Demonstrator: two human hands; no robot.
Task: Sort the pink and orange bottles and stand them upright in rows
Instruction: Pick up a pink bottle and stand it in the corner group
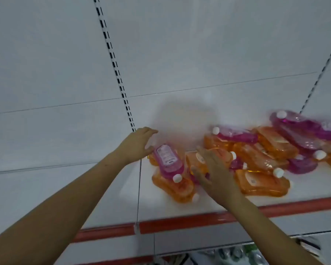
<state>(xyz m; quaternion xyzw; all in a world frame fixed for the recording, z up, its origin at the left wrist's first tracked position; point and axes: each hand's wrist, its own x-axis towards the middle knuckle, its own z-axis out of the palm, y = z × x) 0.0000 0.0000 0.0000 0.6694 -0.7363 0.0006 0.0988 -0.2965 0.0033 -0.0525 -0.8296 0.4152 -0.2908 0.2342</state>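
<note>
Head view: sorting barely begun. Pink and orange bottles (256, 155) lie jumbled on the shelf (107, 197); none stand. Left hand (136, 145), fingers spread, touches the base of a pink bottle (167, 161); right hand (213, 173), released, hovers just beside it. Next: grasp it and set it upright.

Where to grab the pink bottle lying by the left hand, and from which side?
Judging by its pose, grip the pink bottle across its flat labelled body. It lies atop an orange bottle, white cap toward the shelf's front edge. Come from the left, where the left hand already sits at its base; the right hand crowds the other side.
</note>
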